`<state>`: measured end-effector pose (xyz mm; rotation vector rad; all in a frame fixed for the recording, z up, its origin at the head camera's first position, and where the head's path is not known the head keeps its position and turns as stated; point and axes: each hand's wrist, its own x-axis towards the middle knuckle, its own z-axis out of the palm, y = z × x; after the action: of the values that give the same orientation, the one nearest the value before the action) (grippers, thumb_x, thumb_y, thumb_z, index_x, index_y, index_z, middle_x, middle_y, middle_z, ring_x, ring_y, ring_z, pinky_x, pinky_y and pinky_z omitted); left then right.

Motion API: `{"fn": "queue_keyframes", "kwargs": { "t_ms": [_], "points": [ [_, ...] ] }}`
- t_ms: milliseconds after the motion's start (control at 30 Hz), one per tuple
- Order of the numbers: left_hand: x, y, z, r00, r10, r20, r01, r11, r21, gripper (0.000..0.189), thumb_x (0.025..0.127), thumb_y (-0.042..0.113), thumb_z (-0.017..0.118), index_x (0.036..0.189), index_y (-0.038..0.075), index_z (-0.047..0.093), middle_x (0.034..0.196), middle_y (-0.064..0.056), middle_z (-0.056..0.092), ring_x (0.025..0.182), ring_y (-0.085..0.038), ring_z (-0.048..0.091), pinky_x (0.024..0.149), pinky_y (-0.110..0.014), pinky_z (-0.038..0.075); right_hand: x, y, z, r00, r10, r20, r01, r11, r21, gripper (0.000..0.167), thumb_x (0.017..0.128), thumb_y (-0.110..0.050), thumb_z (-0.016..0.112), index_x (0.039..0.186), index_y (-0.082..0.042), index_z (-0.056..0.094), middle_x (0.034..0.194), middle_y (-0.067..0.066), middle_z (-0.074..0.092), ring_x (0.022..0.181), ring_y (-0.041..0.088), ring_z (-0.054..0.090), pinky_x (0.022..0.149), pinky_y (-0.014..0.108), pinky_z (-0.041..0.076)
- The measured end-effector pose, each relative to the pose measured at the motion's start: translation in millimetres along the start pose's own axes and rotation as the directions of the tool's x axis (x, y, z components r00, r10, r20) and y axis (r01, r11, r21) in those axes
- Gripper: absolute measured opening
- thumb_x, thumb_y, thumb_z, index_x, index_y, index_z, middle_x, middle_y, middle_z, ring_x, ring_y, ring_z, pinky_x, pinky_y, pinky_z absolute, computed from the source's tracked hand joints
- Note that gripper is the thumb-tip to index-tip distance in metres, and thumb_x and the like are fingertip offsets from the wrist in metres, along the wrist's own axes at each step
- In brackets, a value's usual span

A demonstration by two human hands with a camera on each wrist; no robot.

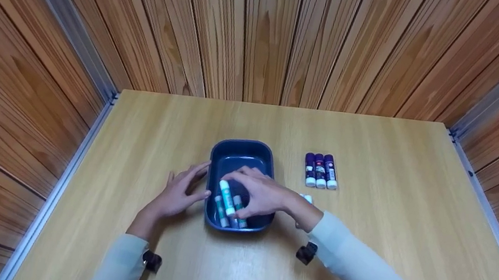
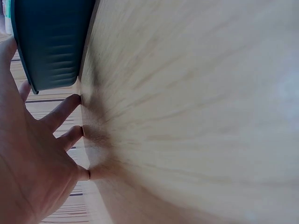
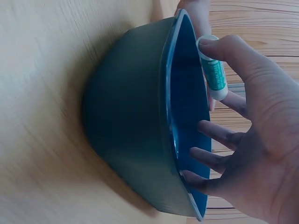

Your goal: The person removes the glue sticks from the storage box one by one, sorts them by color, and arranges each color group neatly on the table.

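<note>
A white and green glue stick (image 1: 227, 198) is pinched end to end between the thumb and a finger of my right hand (image 1: 263, 195), over a dark blue plastic bin (image 1: 244, 143). The right wrist view shows the same glue stick (image 3: 215, 77) above the bin's rim, with the other fingers spread over the opening. Below it, more glue sticks (image 1: 221, 212) lie in the near end of the bin, partly covered by the held one and my hand. My left hand (image 1: 178, 196) is at the bin's left side, thumb and a finger against the rim, other fingertips down on the table.
Three purple glue sticks (image 1: 318, 170) with white ends lie side by side on the wooden table (image 1: 380, 217), right of the bin. White ends of other sticks (image 1: 307, 198) show beside my right wrist, which hides the rest. Wood-panelled walls (image 1: 263, 39) surround the table at the back and sides.
</note>
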<state>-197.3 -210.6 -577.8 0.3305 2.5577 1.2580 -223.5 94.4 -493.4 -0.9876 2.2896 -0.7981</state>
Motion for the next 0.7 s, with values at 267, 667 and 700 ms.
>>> {"fn": "queue_keyframes", "kwargs": {
  "t_ms": [267, 667, 700],
  "points": [
    [1.8, 0.8, 0.6, 1.000, -0.009, 0.006, 0.009, 1.000, -0.009, 0.079, 0.109, 0.057, 0.069, 0.175, 0.053, 0.026, 0.185, 0.003, 0.041, 0.180, -0.040, 0.012, 0.138, -0.078, -0.017, -20.3, 3.7, -10.7, 0.998, -0.005, -0.063, 0.008, 0.999, 0.045, 0.086, 0.096, -0.043, 0.087, 0.170, -0.028, 0.046, 0.168, 0.014, 0.044, 0.154, 0.040, 0.043, 0.125, 0.071, 0.049],
    [-0.3, 1.7, 2.7, 1.000, -0.015, -0.011, 0.015, 1.000, -0.008, 0.079, 0.110, 0.052, 0.069, 0.177, 0.050, 0.026, 0.185, 0.002, 0.040, 0.180, -0.042, 0.013, 0.138, -0.077, -0.018, -46.0, 17.8, -21.6, 0.987, -0.008, -0.163, 0.013, 0.999, 0.032, 0.089, 0.093, -0.037, 0.092, 0.169, -0.026, 0.047, 0.162, 0.020, 0.049, 0.150, 0.045, 0.051, 0.122, 0.070, 0.054],
    [-0.5, 1.6, 3.3, 1.000, -0.015, -0.013, 0.014, 1.000, -0.009, 0.079, 0.110, 0.052, 0.069, 0.177, 0.050, 0.026, 0.185, 0.002, 0.041, 0.180, -0.042, 0.013, 0.138, -0.077, -0.018, -48.8, 19.2, -22.5, 0.986, -0.002, -0.169, 0.009, 0.999, 0.037, 0.089, 0.093, -0.036, 0.092, 0.169, -0.027, 0.047, 0.164, 0.021, 0.049, 0.151, 0.045, 0.050, 0.122, 0.070, 0.053]
  ]
}}
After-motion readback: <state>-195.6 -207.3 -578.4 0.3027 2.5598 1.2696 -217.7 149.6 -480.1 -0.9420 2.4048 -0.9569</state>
